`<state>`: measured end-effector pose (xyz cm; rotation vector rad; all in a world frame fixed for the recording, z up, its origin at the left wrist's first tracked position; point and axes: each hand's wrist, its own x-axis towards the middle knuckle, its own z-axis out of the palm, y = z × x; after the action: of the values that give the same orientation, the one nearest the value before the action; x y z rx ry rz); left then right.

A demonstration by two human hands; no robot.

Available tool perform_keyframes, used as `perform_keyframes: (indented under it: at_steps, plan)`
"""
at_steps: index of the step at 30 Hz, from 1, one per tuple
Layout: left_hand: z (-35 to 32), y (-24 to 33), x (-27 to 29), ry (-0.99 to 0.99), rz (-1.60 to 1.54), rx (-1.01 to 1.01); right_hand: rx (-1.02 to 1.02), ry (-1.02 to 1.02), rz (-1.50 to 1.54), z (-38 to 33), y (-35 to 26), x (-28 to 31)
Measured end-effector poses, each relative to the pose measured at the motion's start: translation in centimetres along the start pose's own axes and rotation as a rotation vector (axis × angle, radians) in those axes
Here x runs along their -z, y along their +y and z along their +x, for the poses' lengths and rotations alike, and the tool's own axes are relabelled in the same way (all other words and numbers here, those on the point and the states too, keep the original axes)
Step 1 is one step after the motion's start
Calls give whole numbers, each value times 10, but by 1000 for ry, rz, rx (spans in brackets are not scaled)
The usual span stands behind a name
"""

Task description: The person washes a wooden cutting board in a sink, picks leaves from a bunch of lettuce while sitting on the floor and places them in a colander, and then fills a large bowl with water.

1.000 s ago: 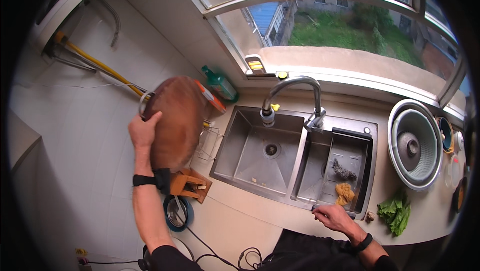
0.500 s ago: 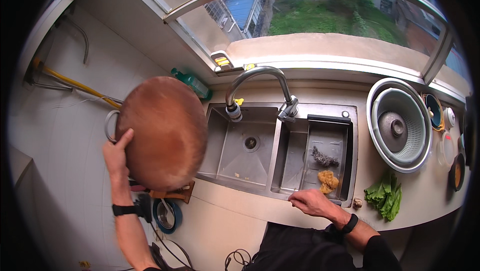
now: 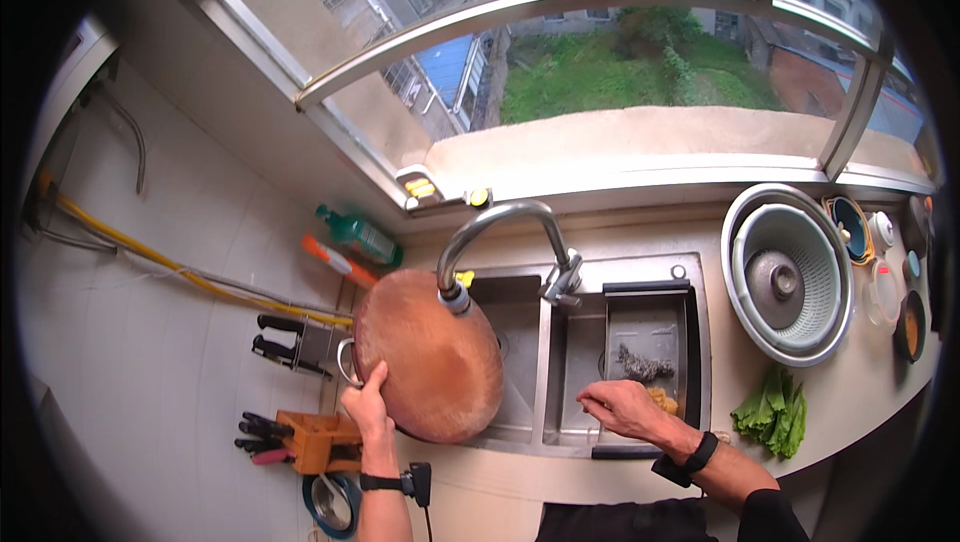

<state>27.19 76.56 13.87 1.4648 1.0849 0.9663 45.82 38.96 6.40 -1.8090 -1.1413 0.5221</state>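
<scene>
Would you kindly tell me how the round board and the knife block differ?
The board is round, while the knife block is angular. The board looks larger than the block. The board is held in the left hand at the sink; the block is unheld, with dark handles sticking out. Both are brown and look wooden.

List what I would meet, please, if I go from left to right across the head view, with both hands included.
Wooden knife block → left hand, at the board's left edge → round brown board → right hand → leafy greens → small white lidded pot.
</scene>
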Motion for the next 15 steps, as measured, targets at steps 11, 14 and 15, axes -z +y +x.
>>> perform_keyframes:
  at_steps: [11, 14, 15]
  plan:
    - [-7, -75, -21, 99, -110, 165, -20, 471, -208, 78, 27, 30]
    - [-13, -84, -27, 204, -108, 268, -4, 408, -200, 90, 38, 23]
    - [-14, -85, -28, 206, -113, 281, -9, 399, -182, 92, 39, 22]
